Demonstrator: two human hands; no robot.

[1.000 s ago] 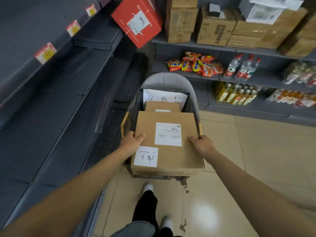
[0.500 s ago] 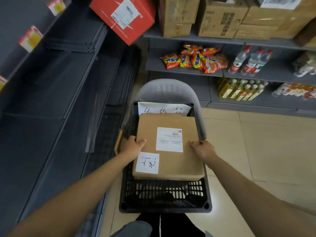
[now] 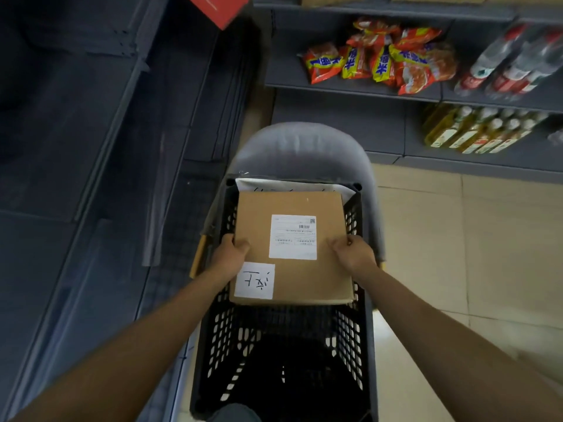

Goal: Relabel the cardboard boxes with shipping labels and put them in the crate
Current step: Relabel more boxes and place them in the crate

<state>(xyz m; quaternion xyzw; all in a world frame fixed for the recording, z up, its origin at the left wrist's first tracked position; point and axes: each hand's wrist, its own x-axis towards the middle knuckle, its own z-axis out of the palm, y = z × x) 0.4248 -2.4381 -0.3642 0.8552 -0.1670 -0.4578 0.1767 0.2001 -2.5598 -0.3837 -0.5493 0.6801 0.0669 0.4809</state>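
1 head-worn view, steeply downward and forward, close above the crate (image 3: 359, 345).

One box (image 3: 292, 248), two labels (image 3: 293, 236), one crate (image 3: 353, 345), perhaps five snack bags (image 3: 377, 56)

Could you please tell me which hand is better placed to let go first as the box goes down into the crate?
Probably the right hand: it grips the box close to the crate wall; the left hand holds the opposite edge.

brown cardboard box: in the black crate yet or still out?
Partly in. The brown cardboard box sits between the black perforated plastic crate walls, held by left hand and right hand. Resting or not: cannot tell.
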